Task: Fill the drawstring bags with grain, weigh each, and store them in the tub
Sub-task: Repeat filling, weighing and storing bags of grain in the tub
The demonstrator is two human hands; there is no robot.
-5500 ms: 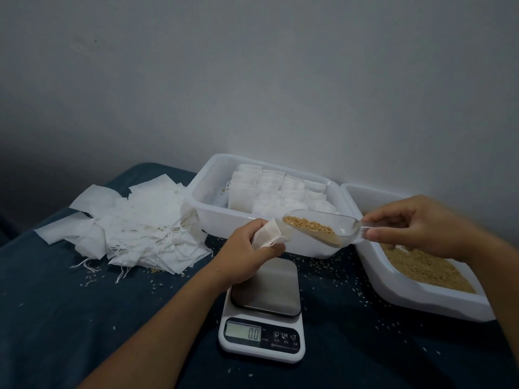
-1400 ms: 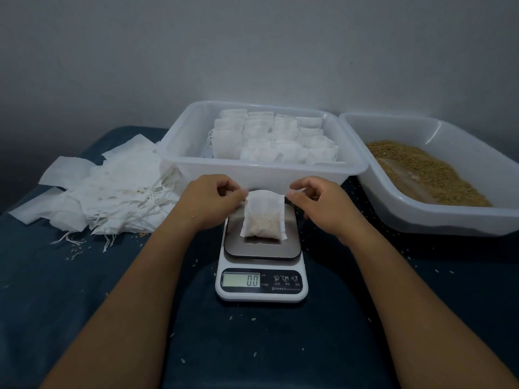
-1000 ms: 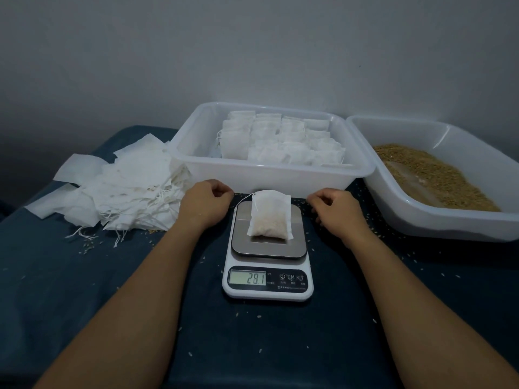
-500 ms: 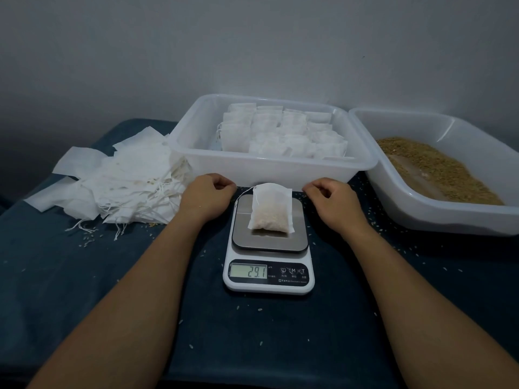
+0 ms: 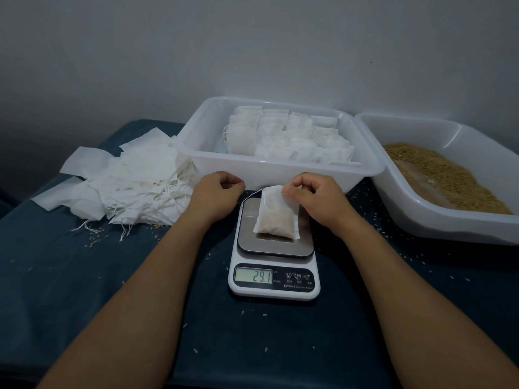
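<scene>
Between hands, filled bag (image 5: 276, 217) on scale (image 5: 273, 265) reads 29.1; right hand (image 5: 314, 197) fingers (image 5: 292, 189) pinch its top corner, left hand (image 5: 217, 196) curled, holding nothing visible; tub (image 5: 280, 169) beyond nearly full, empty bags (image 5: 134, 181) remain.

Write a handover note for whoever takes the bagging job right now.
Right hand pinches the top corner of the filled drawstring bag, which lies on the kitchen scale; display reads 29.1.
Left hand is curled beside the scale, holding nothing.
Done: bag filled and weighed; many filled bags stand in the storage tub.
Left: put this bag in the tub, then work through the empty bags using the grain tub.
</scene>
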